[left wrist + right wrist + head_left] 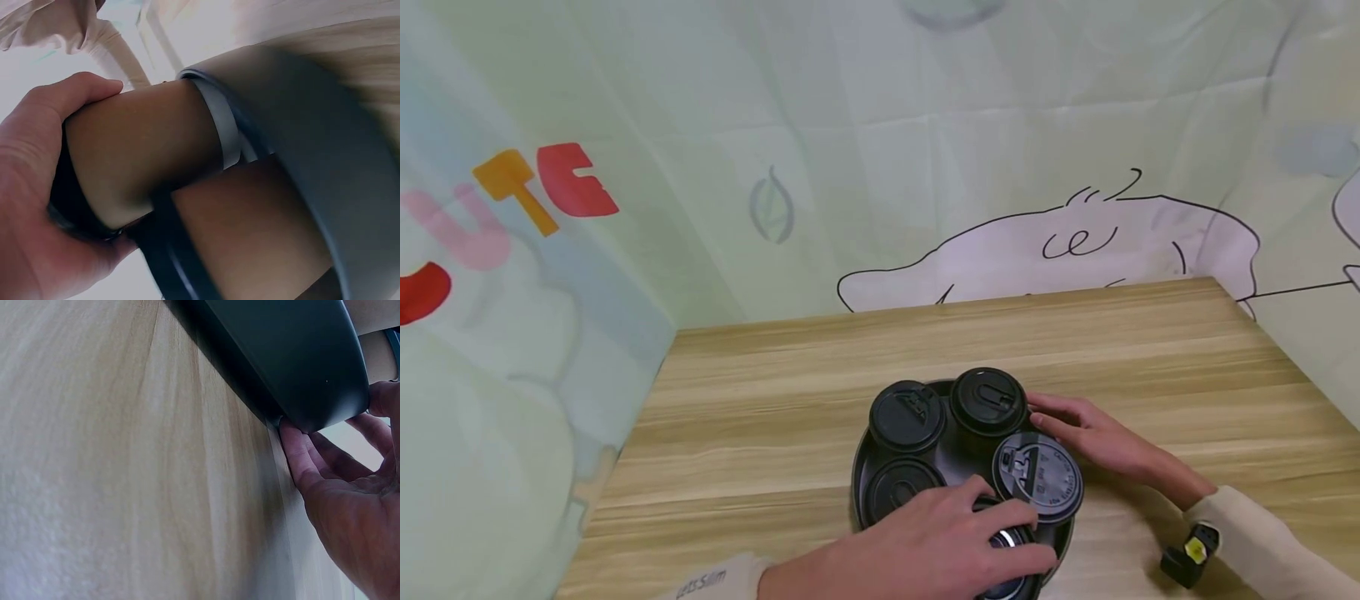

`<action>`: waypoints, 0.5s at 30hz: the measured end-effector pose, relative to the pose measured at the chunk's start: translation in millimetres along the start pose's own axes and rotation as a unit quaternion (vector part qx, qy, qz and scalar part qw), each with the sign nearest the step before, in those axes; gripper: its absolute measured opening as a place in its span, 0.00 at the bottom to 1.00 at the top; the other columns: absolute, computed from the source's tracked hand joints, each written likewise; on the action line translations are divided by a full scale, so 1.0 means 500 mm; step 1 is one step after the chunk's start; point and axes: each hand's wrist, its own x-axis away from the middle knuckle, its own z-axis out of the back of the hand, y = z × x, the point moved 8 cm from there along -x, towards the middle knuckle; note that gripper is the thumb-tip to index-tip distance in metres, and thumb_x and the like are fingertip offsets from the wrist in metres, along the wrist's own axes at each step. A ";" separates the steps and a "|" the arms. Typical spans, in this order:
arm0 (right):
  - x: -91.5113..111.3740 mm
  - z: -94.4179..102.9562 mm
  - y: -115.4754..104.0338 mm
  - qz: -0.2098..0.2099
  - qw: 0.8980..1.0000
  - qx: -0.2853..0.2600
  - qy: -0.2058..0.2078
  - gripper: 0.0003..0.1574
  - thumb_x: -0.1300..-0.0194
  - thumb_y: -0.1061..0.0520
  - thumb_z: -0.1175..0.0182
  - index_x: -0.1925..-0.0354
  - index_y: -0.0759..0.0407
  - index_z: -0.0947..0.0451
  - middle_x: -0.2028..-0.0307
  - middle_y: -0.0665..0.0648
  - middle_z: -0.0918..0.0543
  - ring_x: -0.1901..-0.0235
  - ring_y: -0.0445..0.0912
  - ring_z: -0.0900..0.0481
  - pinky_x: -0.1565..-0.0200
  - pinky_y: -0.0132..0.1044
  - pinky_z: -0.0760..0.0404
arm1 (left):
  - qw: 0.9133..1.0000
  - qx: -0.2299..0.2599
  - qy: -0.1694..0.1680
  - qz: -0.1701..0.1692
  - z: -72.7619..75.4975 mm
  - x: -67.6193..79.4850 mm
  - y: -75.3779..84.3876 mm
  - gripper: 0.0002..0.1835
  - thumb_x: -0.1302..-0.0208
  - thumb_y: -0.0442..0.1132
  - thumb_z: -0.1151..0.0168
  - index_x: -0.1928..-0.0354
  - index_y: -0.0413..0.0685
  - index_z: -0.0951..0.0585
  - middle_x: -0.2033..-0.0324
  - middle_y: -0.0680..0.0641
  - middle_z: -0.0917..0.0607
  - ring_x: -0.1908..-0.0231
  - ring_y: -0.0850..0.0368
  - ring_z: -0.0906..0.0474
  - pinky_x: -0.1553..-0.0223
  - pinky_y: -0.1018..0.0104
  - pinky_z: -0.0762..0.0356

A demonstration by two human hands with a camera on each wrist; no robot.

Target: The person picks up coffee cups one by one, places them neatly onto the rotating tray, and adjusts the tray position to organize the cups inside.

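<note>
My left hand (917, 542) grips a black-lidded brown paper cup (140, 140) from above, thumb along its side in the left wrist view. The cup stands in the front part of a round black tray (859, 479), its lid mostly hidden under my fingers. Other cups with black lids, such as the far lid (988, 400) and a grey-printed lid (1045, 475), ring the tray. My right hand (1097, 437) touches the tray's right outer side with extended fingers. In the right wrist view its fingertips (294, 440) are at the tray's lower edge.
The tray stands on a wood-grain table (760, 408). Behind and left of the table hangs a printed cloth (722, 125) with cartoon shapes and letters. A small black device with a yellow mark (1195, 550) sits at my right wrist.
</note>
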 end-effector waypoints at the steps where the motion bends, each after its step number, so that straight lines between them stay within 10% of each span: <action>1: 0.000 0.000 0.000 0.001 1.000 -0.001 0.000 0.31 0.18 0.50 0.48 0.24 0.56 0.33 0.26 0.60 0.30 0.25 0.60 0.40 0.37 0.23 0.36 | 1.000 0.001 -0.003 0.003 -0.004 0.000 -0.003 0.32 0.26 0.64 0.44 0.26 0.66 0.32 0.29 0.53 0.32 0.46 0.57 0.24 0.51 0.74 0.19; 15: 0.000 0.000 0.002 0.006 1.000 0.001 0.011 0.30 0.18 0.50 0.48 0.24 0.55 0.31 0.27 0.58 0.28 0.25 0.58 0.39 0.36 0.22 0.38 | 0.999 -0.047 0.020 0.016 -0.038 0.000 -0.014 0.31 0.27 0.65 0.43 0.27 0.68 0.31 0.32 0.54 0.30 0.52 0.59 0.25 0.57 0.73 0.19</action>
